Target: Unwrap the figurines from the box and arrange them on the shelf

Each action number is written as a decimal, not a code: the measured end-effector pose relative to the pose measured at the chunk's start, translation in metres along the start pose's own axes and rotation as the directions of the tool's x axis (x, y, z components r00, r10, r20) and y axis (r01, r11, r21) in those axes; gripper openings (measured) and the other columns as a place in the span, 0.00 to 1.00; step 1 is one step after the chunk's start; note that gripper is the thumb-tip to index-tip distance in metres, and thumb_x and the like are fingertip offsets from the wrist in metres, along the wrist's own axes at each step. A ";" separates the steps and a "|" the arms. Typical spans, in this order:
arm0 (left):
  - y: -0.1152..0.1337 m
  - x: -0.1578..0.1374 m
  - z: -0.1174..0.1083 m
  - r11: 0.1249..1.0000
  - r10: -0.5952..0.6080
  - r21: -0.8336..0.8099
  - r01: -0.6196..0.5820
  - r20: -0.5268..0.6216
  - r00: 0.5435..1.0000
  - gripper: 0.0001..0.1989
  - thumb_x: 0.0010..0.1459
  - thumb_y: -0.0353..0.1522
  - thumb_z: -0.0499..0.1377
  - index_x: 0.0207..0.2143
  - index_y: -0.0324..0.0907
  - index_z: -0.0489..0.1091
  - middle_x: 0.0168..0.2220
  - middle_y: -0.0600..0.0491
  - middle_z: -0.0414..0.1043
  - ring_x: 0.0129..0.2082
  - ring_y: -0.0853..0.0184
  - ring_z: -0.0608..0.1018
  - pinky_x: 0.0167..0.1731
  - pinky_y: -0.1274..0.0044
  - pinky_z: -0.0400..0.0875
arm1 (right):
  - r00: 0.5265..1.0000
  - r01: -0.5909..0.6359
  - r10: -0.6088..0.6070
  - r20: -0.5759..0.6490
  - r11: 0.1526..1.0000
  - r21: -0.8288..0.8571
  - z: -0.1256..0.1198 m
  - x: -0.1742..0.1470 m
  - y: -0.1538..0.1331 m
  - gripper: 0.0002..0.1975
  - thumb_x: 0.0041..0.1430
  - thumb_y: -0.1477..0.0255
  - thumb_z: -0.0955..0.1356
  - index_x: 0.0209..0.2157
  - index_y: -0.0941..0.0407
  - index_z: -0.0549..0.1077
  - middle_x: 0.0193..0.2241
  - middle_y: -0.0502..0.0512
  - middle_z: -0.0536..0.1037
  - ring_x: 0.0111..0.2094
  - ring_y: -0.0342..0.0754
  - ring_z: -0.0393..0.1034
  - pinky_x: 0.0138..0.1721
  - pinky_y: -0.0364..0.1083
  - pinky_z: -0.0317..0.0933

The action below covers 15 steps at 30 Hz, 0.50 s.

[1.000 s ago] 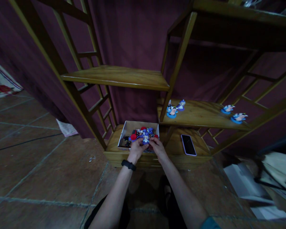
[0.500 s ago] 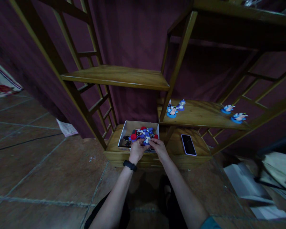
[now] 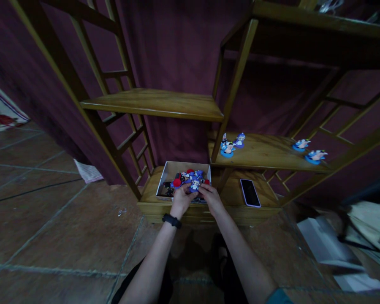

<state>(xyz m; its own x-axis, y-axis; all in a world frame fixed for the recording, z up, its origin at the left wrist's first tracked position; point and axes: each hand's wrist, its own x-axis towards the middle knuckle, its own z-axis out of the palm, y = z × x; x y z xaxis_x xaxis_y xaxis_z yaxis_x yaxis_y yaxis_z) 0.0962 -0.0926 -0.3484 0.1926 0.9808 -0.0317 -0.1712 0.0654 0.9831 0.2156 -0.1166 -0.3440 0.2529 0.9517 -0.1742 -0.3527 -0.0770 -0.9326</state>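
A small purple-and-white figurine (image 3: 195,184) is gripped between my left hand (image 3: 181,197) and my right hand (image 3: 210,194), just over the front side of an open cardboard box (image 3: 168,169). The fingers of both hands are closed on its two sides. Behind it, inside the box, lies a heap of figurines (image 3: 184,176) in purple, red and black. My hands hide the front of the box and part of the heap.
Blue-based figurines (image 3: 227,149) (image 3: 316,156) and a purple one (image 3: 240,139) stand on the right shelf (image 3: 266,150). A phone (image 3: 250,193) lies on the lower board. Wooden uprights frame the box; a bare shelf (image 3: 155,101) juts above it. White boxes (image 3: 329,242) sit on the floor at right.
Both hands stay on the figurine at nearly the same spot over the box. The whole view has shifted very slightly.
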 end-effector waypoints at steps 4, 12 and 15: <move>0.001 0.000 0.001 0.998 -0.030 -0.056 0.028 -0.046 0.999 0.24 0.30 0.29 0.69 0.35 0.37 0.69 0.24 0.55 0.74 0.25 0.71 0.74 0.31 0.78 0.68 | 1.000 -0.003 0.005 -0.017 0.998 0.065 0.000 -0.001 -0.002 0.15 0.32 0.66 0.74 0.27 0.57 0.76 0.28 0.52 0.77 0.32 0.47 0.70 0.38 0.47 0.63; 0.011 -0.005 0.002 0.983 -0.133 -0.129 0.133 0.015 0.991 0.24 0.27 0.32 0.71 0.32 0.36 0.71 0.24 0.54 0.74 0.25 0.70 0.74 0.30 0.77 0.69 | 0.999 0.032 -0.032 -0.029 0.999 0.008 -0.004 0.001 0.000 0.14 0.33 0.66 0.74 0.26 0.57 0.76 0.28 0.52 0.77 0.31 0.47 0.70 0.37 0.46 0.63; 0.011 -0.007 0.000 0.974 -0.163 -0.156 0.163 0.009 0.987 0.23 0.30 0.31 0.71 0.33 0.36 0.72 0.25 0.54 0.75 0.24 0.72 0.74 0.30 0.77 0.69 | 0.999 0.030 -0.030 -0.023 0.999 0.016 -0.004 0.002 0.002 0.15 0.34 0.65 0.74 0.27 0.57 0.76 0.29 0.53 0.77 0.31 0.47 0.70 0.37 0.47 0.63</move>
<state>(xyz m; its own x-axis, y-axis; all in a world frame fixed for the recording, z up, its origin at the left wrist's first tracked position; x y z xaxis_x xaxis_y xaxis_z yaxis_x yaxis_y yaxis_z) 0.0926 -0.0991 -0.3372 0.2267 0.9552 -0.1903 -0.2860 0.2520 0.9245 0.2190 -0.1164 -0.3472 0.2843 0.9464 -0.1534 -0.3590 -0.0432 -0.9323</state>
